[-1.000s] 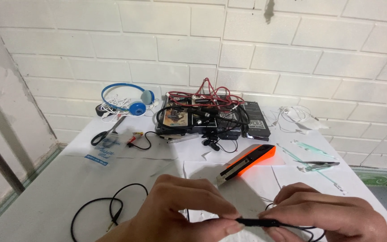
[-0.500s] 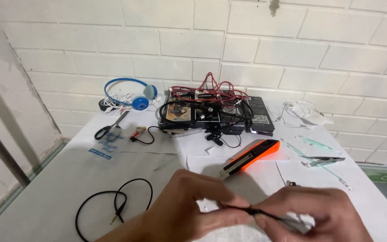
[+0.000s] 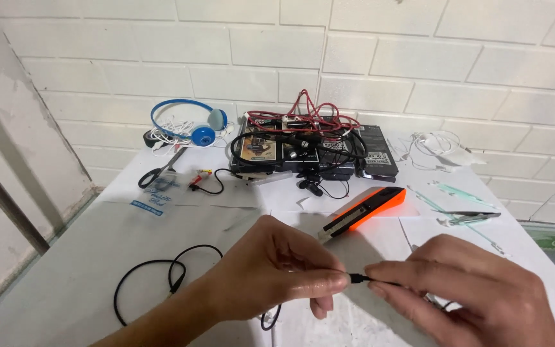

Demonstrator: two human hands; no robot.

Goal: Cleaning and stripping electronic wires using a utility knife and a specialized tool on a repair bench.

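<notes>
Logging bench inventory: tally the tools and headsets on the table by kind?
Blue headphones: 1
Scissors: 1
Orange utility knife: 1
Tweezers: 1
White earphone bundle: 1
Thin black cable, pinched between left hand and right hand: 1
Total: 6

Thin black rubber cable [image 3: 162, 273]: black. Flat plastic utility knife [image 3: 364, 210]: orange, black trim. Round-cupped headphones [image 3: 191, 122]: blue band, grey pad. Tangled wire bundle [image 3: 303, 115]: red. Scissors [image 3: 158, 170]: black handles. Counter [image 3: 72, 250]: white.

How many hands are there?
2. The left hand and the right hand meet at the bottom of the view, both pinching a thin black cable above the white table.
</notes>
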